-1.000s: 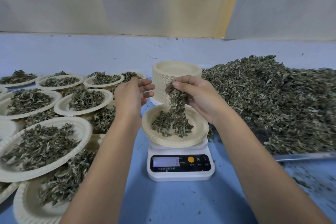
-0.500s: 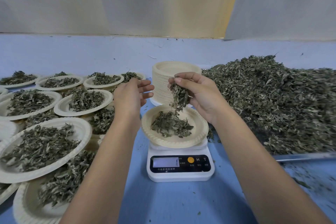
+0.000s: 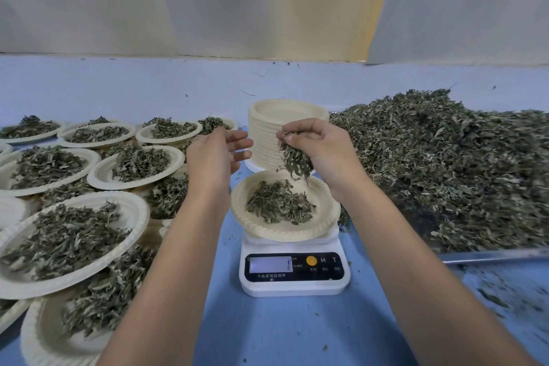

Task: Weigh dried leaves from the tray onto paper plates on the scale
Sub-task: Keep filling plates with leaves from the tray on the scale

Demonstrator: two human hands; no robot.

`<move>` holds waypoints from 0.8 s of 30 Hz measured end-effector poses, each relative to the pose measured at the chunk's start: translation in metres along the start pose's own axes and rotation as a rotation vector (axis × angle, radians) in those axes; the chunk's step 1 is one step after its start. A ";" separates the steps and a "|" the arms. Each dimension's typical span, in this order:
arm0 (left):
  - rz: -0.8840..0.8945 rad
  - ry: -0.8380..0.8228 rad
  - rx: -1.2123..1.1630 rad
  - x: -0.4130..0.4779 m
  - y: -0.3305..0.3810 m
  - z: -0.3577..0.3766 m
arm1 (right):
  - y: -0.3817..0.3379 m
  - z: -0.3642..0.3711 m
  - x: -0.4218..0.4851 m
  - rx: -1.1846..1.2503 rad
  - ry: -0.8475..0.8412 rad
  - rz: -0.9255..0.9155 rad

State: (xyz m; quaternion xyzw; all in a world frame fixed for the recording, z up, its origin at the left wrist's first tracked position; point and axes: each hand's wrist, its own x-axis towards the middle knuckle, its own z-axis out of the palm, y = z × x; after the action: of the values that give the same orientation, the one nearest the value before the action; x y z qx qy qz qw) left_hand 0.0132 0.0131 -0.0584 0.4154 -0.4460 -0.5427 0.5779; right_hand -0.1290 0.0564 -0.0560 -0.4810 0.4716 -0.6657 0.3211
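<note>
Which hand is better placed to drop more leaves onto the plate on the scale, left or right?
Right. The right hand grips a clump of leaves just above the plate on the scale; the left hand hovers open and empty.

right hand (image 3: 329, 151): we have raised it slightly above the paper plate (image 3: 323, 227) | clump of leaves (image 3: 295, 162): a second ago it ran unbroken down into the heap (image 3: 277, 206); now we hold it clear of that, shorter and hanging free | heap: it has settled lower and flatter

blue table (image 3: 282, 330) | scale (image 3: 294, 276) | plate stack (image 3: 266, 140) | filled plates (image 3: 135, 217) | leaf tray (image 3: 490, 255)
</note>
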 end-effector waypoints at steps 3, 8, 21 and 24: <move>-0.002 -0.004 0.005 -0.001 -0.001 0.001 | 0.002 0.001 -0.002 -0.049 -0.017 0.003; -0.004 -0.004 0.001 0.000 0.000 0.000 | 0.003 0.002 -0.002 -0.129 -0.040 -0.005; -0.012 -0.002 0.011 0.000 0.000 0.001 | 0.006 -0.003 0.000 -0.189 -0.049 0.044; -0.010 -0.002 0.014 -0.002 0.000 0.002 | 0.007 -0.003 0.001 -0.211 -0.057 0.041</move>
State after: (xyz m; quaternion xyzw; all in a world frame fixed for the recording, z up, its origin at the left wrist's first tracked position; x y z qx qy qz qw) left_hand 0.0112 0.0148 -0.0578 0.4214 -0.4482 -0.5429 0.5717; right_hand -0.1326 0.0539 -0.0627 -0.5213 0.5392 -0.5918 0.2955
